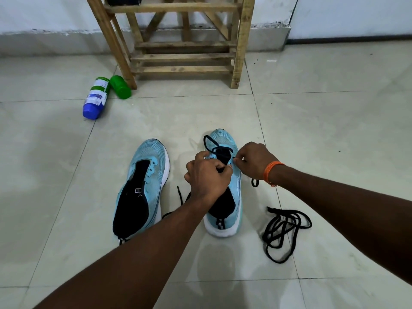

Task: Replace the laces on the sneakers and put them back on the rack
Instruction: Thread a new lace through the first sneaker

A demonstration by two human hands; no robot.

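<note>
Two light-blue sneakers with black tongues stand side by side on the tiled floor, toes pointing away from me. The left sneaker (pixel 142 188) has no lace in its eyelets. My left hand (pixel 206 175) grips the tongue area of the right sneaker (pixel 225 197). My right hand (pixel 254 161) pinches a black lace (pixel 210 144) at an eyelet on that shoe's right side; the lace loops across the toe end. Its loose ends trail beside the shoe on both sides. A second black lace (pixel 283 230) lies in a loose tangle on the floor to the right.
A wooden shoe rack (pixel 182 56) stands against the far wall, its lower slats bare. A white bottle with a blue cap (pixel 95 99) and a green container (pixel 120 86) lie on the floor by the rack's left leg.
</note>
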